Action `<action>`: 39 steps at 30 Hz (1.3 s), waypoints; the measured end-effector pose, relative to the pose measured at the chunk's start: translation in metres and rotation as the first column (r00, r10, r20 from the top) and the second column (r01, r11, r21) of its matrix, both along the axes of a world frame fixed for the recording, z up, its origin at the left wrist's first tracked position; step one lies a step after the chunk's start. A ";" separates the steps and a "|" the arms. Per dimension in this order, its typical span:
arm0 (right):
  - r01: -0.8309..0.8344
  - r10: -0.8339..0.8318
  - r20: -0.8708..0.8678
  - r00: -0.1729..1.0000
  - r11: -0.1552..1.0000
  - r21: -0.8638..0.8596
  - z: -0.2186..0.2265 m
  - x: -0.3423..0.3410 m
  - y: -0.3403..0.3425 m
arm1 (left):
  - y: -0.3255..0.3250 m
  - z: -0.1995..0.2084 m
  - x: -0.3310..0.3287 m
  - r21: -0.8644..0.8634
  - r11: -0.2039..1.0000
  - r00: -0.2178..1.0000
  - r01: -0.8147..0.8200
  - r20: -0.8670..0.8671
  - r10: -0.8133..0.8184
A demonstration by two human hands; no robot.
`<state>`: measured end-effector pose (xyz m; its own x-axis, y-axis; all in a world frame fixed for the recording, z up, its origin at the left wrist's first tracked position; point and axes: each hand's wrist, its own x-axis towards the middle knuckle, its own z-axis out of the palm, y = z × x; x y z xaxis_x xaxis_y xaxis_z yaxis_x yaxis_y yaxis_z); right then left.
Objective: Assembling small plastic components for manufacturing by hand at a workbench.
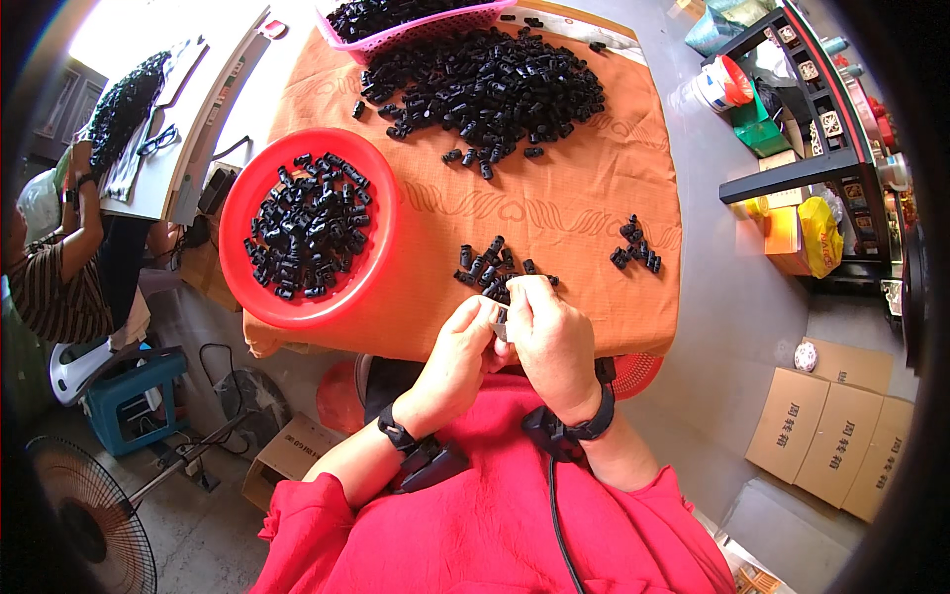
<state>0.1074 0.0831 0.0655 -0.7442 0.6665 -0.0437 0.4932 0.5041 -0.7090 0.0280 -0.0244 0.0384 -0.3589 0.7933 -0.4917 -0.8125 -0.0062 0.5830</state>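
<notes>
fingers of the left hand (457,348) and right hand (550,337) pinch one small black part (502,319) between them; a slip could drop it onto the loose parts (487,269) just beyond the knuckles.

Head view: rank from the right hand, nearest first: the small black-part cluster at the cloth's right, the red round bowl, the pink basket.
From the right hand:
1. Small cluster of black plastic parts, ahead to its right.
2. Red round plastic bowl, left across the cloth.
3. Pink plastic basket, far edge.
</notes>
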 end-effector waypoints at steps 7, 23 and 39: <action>-0.006 0.007 -0.042 0.999 1.000 0.028 0.001 0.000 0.001 | 0.001 0.005 0.000 0.021 0.999 0.998 -0.025 0.059 0.024; 0.134 -0.110 -0.178 0.978 0.982 0.130 0.005 0.002 0.016 | 0.001 0.008 -0.001 -0.097 0.995 0.999 0.012 0.045 -0.008; -0.020 0.039 -0.098 0.994 0.982 0.190 0.002 0.000 0.004 | 0.000 0.002 -0.003 0.020 1.000 0.999 0.014 0.050 -0.015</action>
<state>0.1076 0.0874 0.0678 -0.7576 0.6336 0.1568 0.4072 0.6465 -0.6452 0.0247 -0.0241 0.0404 -0.3222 0.8079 -0.4934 -0.8408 -0.0048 0.5413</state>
